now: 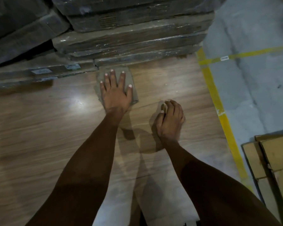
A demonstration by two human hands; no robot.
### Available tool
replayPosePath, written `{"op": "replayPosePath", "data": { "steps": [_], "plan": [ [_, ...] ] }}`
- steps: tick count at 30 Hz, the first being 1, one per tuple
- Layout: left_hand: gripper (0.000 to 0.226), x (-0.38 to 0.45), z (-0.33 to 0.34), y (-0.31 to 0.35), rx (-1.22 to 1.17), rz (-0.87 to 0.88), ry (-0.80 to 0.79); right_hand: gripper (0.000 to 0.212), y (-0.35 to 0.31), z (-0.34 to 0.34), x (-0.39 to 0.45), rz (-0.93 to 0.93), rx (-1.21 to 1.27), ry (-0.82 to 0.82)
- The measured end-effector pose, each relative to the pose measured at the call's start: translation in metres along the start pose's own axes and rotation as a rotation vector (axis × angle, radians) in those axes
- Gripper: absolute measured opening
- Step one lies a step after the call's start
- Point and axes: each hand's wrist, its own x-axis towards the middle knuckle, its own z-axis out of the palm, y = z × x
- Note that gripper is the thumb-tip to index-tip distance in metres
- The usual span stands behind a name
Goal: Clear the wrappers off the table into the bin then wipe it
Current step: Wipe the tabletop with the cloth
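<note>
My left hand (116,90) lies flat with spread, straight fingers on a grey-brown cloth (134,80), pressing it onto the wooden table (39,128) near its far edge. My right hand (169,118) rests on the table to the right of the cloth, its fingers curled loosely with the tips on the wood; I see nothing held in it. No wrappers or bin are in view.
Plastic-wrapped flat boxes (129,39) are stacked along the table's far side, just beyond the cloth. Yellow floor tape (219,103) runs along the table's right edge over grey concrete floor. Flattened cardboard (271,160) lies on the floor at the lower right.
</note>
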Motion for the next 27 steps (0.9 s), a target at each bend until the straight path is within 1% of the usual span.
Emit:
{"op": "replayPosePath", "data": {
  "steps": [1, 2, 4, 6, 7, 8, 11, 12, 13, 14, 16, 17, 19, 21, 23, 25, 26, 27],
  "plan": [
    [0.068, -0.005, -0.001, 0.003, 0.002, -0.016, 0.001, 0.041, 0.000, 0.000, 0.000, -0.002, -0.011, 0.008],
    [0.067, -0.013, 0.000, 0.011, -0.002, 0.010, -0.001, 0.041, 0.000, 0.001, 0.000, -0.001, -0.031, 0.007],
    [0.066, -0.034, 0.005, 0.033, -0.013, 0.134, -0.011, 0.038, 0.002, 0.002, -0.001, 0.025, -0.080, 0.014],
    [0.064, -0.043, 0.007, 0.043, -0.028, 0.206, -0.024, 0.035, 0.004, -0.002, -0.003, 0.086, -0.091, 0.054],
    [0.064, -0.042, 0.006, 0.041, -0.035, 0.200, -0.025, 0.035, 0.008, -0.006, -0.005, 0.091, -0.082, 0.066],
    [0.064, -0.039, 0.005, 0.034, -0.029, 0.161, -0.024, 0.037, 0.013, -0.009, -0.008, 0.051, -0.085, 0.045],
    [0.066, -0.035, 0.002, 0.007, 0.026, -0.003, -0.035, 0.051, 0.039, -0.020, -0.018, -0.152, -0.122, -0.145],
    [0.067, -0.041, 0.002, 0.003, 0.019, -0.015, -0.036, 0.053, 0.047, -0.024, -0.021, -0.164, -0.132, -0.154],
    [0.067, -0.052, 0.004, 0.006, 0.011, 0.005, -0.027, 0.053, 0.051, -0.026, -0.024, -0.126, -0.155, -0.133],
    [0.066, -0.066, 0.007, 0.014, 0.000, 0.040, -0.013, 0.051, 0.052, -0.029, -0.027, -0.049, -0.188, -0.103],
    [0.065, -0.100, 0.016, 0.044, -0.037, 0.127, -0.012, 0.049, 0.052, -0.032, -0.034, 0.079, -0.251, -0.065],
    [0.065, -0.116, 0.020, 0.059, -0.038, 0.176, -0.023, 0.049, 0.055, -0.033, -0.037, 0.086, -0.266, -0.075],
    [0.064, -0.134, 0.023, 0.078, -0.041, 0.241, -0.033, 0.049, 0.067, -0.037, -0.041, 0.023, -0.270, -0.104],
    [0.062, -0.130, 0.023, 0.073, -0.046, 0.205, -0.019, 0.049, 0.080, -0.043, -0.043, -0.054, -0.267, -0.136],
    [0.062, -0.123, 0.024, 0.056, -0.024, 0.081, 0.006, 0.049, 0.085, -0.046, -0.045, -0.066, -0.247, -0.135],
    [0.063, -0.126, 0.025, 0.043, -0.052, -0.040, 0.045, 0.050, 0.082, -0.047, -0.047, -0.062, -0.224, -0.119],
    [0.063, -0.133, 0.026, 0.046, -0.065, -0.050, 0.052, 0.050, 0.080, -0.047, -0.046, -0.066, -0.211, -0.111],
    [0.063, -0.144, 0.027, 0.054, -0.063, -0.019, 0.062, 0.050, 0.079, -0.047, -0.046, -0.071, -0.198, -0.102]
  ]
}}
